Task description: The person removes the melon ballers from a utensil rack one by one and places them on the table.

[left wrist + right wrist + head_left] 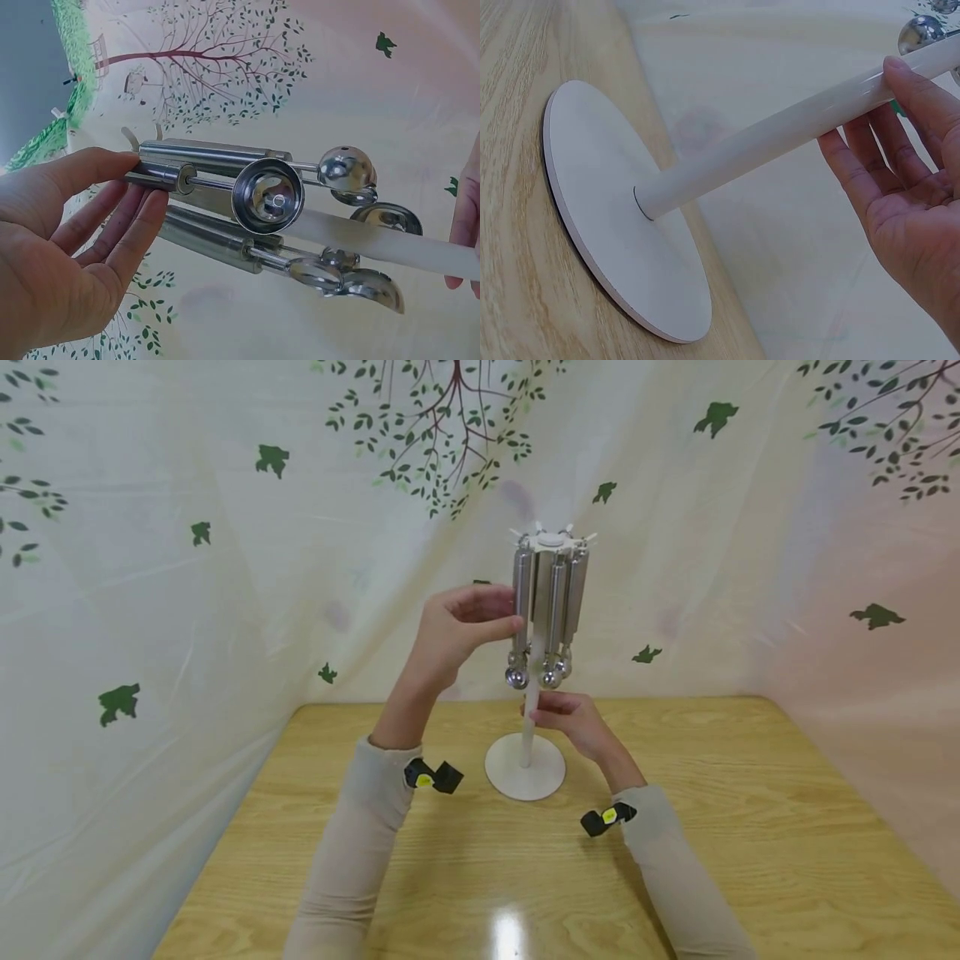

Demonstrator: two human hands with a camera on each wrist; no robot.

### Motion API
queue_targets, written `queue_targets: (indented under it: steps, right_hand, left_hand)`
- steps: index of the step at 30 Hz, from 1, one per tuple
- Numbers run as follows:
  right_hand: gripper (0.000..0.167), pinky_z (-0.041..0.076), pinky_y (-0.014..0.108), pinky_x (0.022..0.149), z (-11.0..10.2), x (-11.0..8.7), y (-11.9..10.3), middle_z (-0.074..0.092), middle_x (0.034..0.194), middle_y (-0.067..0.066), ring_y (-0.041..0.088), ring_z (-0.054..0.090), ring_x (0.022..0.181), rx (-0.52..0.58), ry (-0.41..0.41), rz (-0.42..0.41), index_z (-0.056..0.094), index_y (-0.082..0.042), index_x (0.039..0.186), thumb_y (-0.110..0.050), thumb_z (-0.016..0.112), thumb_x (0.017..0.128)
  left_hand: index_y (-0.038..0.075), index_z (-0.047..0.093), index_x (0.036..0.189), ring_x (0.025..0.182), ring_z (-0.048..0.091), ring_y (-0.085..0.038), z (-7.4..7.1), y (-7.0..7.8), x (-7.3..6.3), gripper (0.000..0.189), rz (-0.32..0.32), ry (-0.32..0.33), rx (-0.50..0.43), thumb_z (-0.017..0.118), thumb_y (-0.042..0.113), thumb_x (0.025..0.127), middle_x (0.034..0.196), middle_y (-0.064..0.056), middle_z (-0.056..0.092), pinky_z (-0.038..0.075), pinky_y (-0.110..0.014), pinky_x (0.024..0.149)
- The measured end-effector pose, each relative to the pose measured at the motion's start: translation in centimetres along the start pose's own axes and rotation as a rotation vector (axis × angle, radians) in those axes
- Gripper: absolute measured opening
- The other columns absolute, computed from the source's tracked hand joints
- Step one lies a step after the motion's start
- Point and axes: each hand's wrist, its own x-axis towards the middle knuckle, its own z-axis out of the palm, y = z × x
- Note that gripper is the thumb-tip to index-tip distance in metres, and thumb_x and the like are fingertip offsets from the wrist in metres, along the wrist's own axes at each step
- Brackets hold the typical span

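A white stand (pixel 528 718) with a round base (pixel 615 225) stands upright on the table, and several steel scoops hang from the hooks of its top (pixel 551 540). My left hand (pixel 457 631) pinches the handle of one hanging scoop (pixel 268 196) between thumb and fingers; its small round cup shows in the left wrist view. Lower down, my right hand (pixel 573 718) holds the white pole (pixel 772 139) between thumb and fingertips, just below the cups. Other scoops (pixel 352 279) hang around the pole, partly hidden behind one another.
The stand rests on a wooden table (pixel 675 860), towards its far edge. Behind the table hangs a pale cloth (pixel 405 552) printed with leaves and branches. Small black devices with yellow marks sit on both wrists.
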Motion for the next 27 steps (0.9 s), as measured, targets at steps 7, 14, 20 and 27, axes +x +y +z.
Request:
queue_targets:
  steps: [7,14,20,27]
  right_hand:
    - [0.027,0.059,0.028,0.097,0.2,0.3,0.1,0.077,0.112,-0.002,0.013,0.072,0.108,0.031,0.007,0.002,0.074,-0.014,0.120,-0.003,0.068,0.097]
    - [0.031,0.058,0.029,0.098,0.2,0.1,0.1,0.076,0.119,0.004,0.012,0.070,0.111,0.034,0.000,0.000,0.075,-0.020,0.120,-0.002,0.067,0.097]
    - [0.030,0.059,0.029,0.098,0.2,0.0,0.3,0.075,0.120,0.011,0.013,0.071,0.110,0.052,-0.003,0.007,0.076,-0.019,0.118,-0.001,0.067,0.096]
    - [0.031,0.059,0.028,0.098,0.4,-0.1,-0.2,0.077,0.112,-0.006,0.013,0.070,0.111,0.065,-0.007,0.001,0.076,-0.022,0.116,0.000,0.066,0.097]
  left_hand:
    - [-0.001,0.072,0.118,0.089,0.072,-0.015,-2.4,-0.9,-0.8,0.033,-0.072,0.017,0.022,0.079,0.000,0.085,0.094,0.004,0.076,0.062,-0.030,0.085]
    - [0.001,0.071,0.118,0.087,0.072,-0.014,-4.9,-3.5,-2.2,0.031,-0.225,0.042,0.049,0.078,0.003,0.088,0.092,0.005,0.075,0.062,-0.026,0.084]
    - [-0.001,0.069,0.121,0.086,0.074,-0.015,-6.7,-7.1,-3.6,0.034,-0.363,0.076,0.050,0.077,0.006,0.090,0.095,0.000,0.073,0.063,-0.029,0.087]
    - [-0.003,0.066,0.126,0.087,0.074,-0.014,-7.9,-11.2,-5.0,0.038,-0.521,0.106,0.042,0.076,0.005,0.090,0.099,-0.004,0.071,0.061,-0.037,0.094]
